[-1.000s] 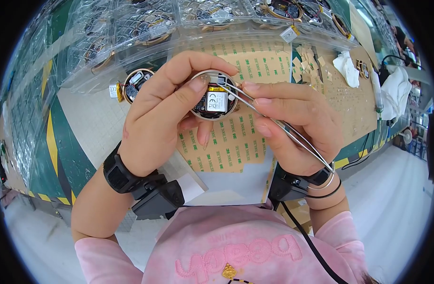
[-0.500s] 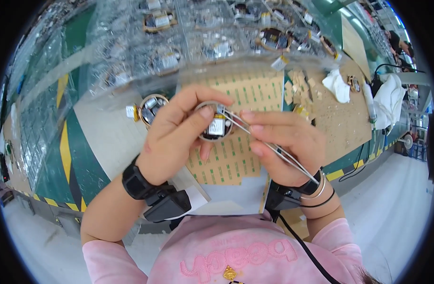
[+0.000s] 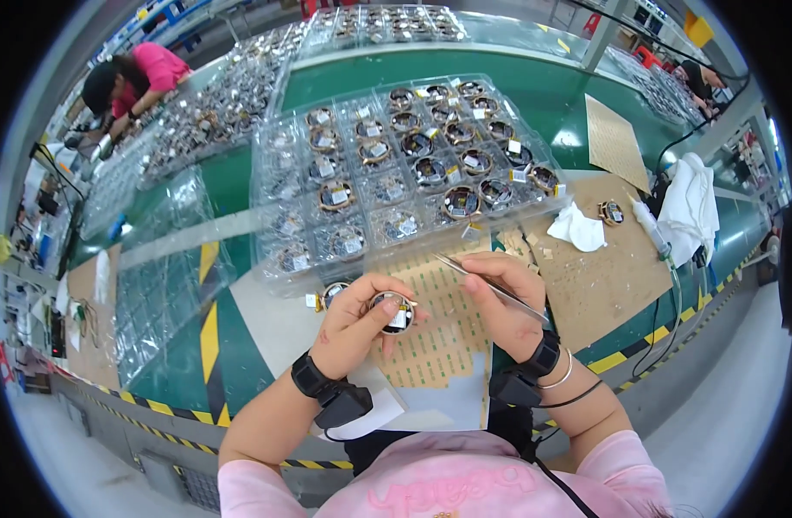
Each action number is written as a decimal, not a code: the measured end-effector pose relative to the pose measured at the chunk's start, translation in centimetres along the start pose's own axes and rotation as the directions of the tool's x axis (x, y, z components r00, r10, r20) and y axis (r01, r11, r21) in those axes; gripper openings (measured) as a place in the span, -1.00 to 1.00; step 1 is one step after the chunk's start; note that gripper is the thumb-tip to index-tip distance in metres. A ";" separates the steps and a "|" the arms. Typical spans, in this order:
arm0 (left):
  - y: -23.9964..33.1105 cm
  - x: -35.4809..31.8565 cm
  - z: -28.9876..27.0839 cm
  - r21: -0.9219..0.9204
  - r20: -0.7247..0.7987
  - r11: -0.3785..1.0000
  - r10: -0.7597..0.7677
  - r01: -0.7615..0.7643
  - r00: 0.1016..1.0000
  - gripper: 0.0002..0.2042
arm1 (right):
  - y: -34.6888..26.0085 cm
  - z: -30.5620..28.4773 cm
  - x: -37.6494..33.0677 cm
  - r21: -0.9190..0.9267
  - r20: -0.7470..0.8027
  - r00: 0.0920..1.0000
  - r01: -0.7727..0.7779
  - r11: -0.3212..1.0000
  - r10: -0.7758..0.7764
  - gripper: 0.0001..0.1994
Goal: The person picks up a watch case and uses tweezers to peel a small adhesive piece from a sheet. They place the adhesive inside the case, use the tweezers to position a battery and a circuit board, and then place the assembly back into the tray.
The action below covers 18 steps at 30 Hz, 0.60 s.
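Worktable: glossy green surface (image 3: 344, 71) running beyond both hands, its near edge banded in yellow and black.
Tray: clear, shiny moulded plastic tray (image 3: 265, 192) ahead of the hands, gridded into square compartments, many holding round electronic assemblies.
Board: flat brown board (image 3: 603, 289), speckled with scraps, to the right of the right hand.
Sheet: tan, smooth backing sheet (image 3: 435, 341) under and between the hands, repeating green print in rows.
Cloth: crumpled white fabric (image 3: 688, 207), beyond the right hand, far right.
Left hand: bare hand (image 3: 348, 328), thumb and fingers pinching the module's rim.
Right hand: bare hand (image 3: 510, 324), fingers closed around the tweezers.
Tweezers: slim, pointed silver metal tweezers (image 3: 515, 300), tips forward-left, apart from the module.
Module: round, metallic-rimmed electronic module (image 3: 399, 321) at the left hand's fingertips.
Label: white rectangle (image 3: 401, 319) on the module, its marks too small to read.
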<state>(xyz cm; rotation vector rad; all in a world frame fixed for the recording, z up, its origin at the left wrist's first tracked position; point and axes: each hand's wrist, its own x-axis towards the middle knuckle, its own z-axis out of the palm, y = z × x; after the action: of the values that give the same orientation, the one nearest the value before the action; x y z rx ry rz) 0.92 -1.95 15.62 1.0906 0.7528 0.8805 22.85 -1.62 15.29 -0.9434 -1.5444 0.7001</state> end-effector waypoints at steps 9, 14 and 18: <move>3.1 -0.7 5.2 -0.029 -0.167 0.997 0.061 -0.067 0.984 -0.77 | -3.2 -3.9 -1.1 0.067 0.100 0.986 -0.141 0.988 0.134 -0.81; 4.4 -1.2 7.4 0.004 -0.211 0.997 0.077 -0.078 0.974 -0.76 | -4.5 -6.0 -1.4 0.069 0.089 0.978 -0.193 0.979 0.187 -0.84; 6.1 -1.4 9.6 0.020 -0.222 0.993 0.118 -0.116 0.968 -0.77 | -5.0 -7.5 -1.4 0.092 0.081 0.983 -0.171 0.981 0.163 -0.83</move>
<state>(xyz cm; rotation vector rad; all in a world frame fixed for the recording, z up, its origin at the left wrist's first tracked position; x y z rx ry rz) 7.21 -5.95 24.40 1.0609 0.8836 1.1146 29.26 -5.84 20.21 -0.9903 -1.4912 0.9312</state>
